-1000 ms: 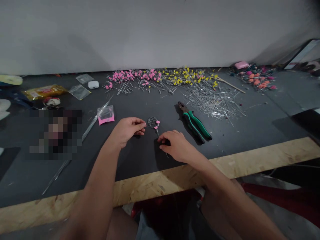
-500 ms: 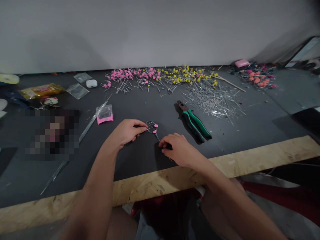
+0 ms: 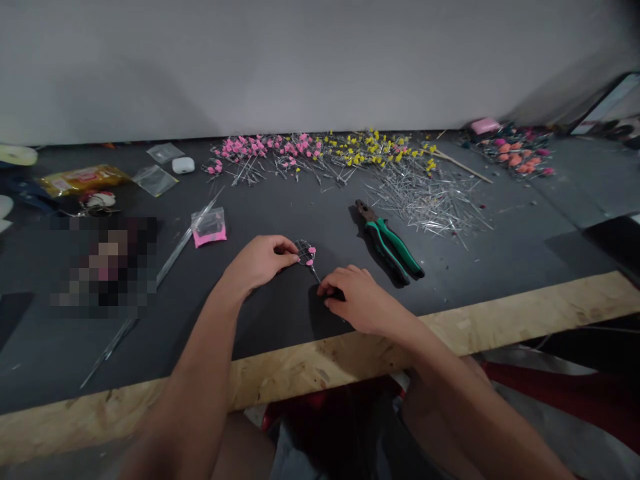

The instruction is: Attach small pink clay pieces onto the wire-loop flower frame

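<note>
A small wire piece shaped like a racket (image 3: 305,253), with a crossed-wire loop and pink blobs on its right side, is held low over the dark tabletop. My left hand (image 3: 267,261) pinches the loop's left edge between thumb and fingers, covering part of it. My right hand (image 3: 356,297) is closed round the lower end of the twisted stem, whose tip is mostly hidden. Right of the hands lie pliers (image 3: 387,243) with green and black handles. A clear bag of pink material (image 3: 210,229) rests to the left, under the end of a bundle of long wires (image 3: 175,257).
Pink-tipped wires (image 3: 245,148), yellow-tipped wires (image 3: 367,148) and a heap of bare wire pieces (image 3: 435,203) line the back. Orange-tipped pieces (image 3: 520,157) lie at the far right. A white case (image 3: 183,165) and a yellow packet (image 3: 85,179) sit left. The wooden table edge (image 3: 310,370) runs in front.
My left hand has shifted slightly right along the loop and covers more of its left side. My right hand keeps its place on the stem.
</note>
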Motion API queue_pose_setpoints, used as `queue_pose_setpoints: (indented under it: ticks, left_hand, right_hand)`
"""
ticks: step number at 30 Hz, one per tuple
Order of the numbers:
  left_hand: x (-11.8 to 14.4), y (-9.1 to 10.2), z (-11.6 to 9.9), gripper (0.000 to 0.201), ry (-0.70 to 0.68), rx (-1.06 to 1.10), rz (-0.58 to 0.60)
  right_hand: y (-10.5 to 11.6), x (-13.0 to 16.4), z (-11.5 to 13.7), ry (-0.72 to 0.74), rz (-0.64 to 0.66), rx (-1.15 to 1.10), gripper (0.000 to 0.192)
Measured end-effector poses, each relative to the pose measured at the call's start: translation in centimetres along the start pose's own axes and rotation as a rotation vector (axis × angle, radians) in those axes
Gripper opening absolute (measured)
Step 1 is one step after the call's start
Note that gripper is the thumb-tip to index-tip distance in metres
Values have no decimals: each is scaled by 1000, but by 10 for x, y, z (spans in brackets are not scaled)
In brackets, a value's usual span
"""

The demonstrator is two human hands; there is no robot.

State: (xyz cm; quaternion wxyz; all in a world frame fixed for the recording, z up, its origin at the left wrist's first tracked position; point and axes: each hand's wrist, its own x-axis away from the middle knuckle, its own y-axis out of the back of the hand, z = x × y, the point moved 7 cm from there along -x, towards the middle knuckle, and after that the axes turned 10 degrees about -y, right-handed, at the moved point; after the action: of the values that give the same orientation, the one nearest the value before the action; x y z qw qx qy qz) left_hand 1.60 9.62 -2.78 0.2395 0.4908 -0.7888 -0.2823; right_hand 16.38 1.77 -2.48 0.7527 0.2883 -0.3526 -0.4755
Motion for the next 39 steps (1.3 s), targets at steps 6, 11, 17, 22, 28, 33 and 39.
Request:
queue_pose_setpoints:
  ticks: [6,11,17,22,28,33,39]
  left_hand:
    - [0,2,-4,20,5,-101,-12]
    - [2,3,-9,20,-18,-150,-8]
    - [4,3,-17,18,-18,-211,-47]
    - [6,0,-21,15,-18,-248,-105]
    - [6,-2,-23,14,-39,-267,-104]
    - [6,-3,-23,16,-80,-285,-105]
    - [7,-6,-23,19,-103,-321,-102]
  right_hand:
    - [-2,-1,-1,3,4,1,17]
    - [-1,-1,-1,9,-4,2,16]
    - [-1,-1,-1,3,6,20,16]
    - [-2,0,-1,8,-1,26,17]
    - [-1,-1,-2,9,-2,26,17]
    - [-1,0,0,9,-1,31,17]
    - [-1,0,-1,9,1,50,17]
